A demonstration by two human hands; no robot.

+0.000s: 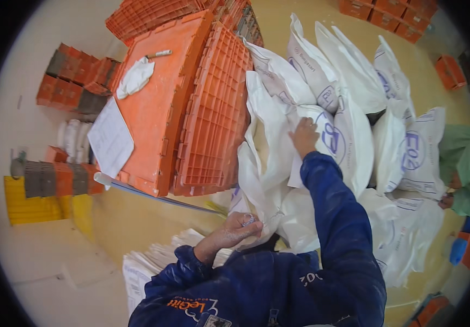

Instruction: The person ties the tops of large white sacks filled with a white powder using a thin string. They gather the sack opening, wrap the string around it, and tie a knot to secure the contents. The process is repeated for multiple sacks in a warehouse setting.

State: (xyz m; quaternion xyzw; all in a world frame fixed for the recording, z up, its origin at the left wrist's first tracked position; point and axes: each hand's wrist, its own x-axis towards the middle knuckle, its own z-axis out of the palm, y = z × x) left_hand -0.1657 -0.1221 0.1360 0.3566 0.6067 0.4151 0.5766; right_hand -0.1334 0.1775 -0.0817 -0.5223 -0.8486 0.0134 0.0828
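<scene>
Several large white sacks with purple marks stand packed together before me. My right hand (305, 133) lies with its fingers spread on an upright white sack (329, 135). Lower down, near my body, my left hand (243, 229) is curled beside the edge of another white sack (265, 196); something small and whitish-purple shows in its fingers, too small to name. On an orange plastic crate lid (157, 102) left of the sacks lie a crumpled white cloth (136, 77), a marker pen (159, 54) and a sheet of paper (111, 139).
A person in green (464, 163) is at the far right, hands by a sack. Stacked orange and grey crates (71, 77) stand at the left, more orange crates (388, 16) at the top right. A pile of flat white sacks (137, 278) lies at lower left.
</scene>
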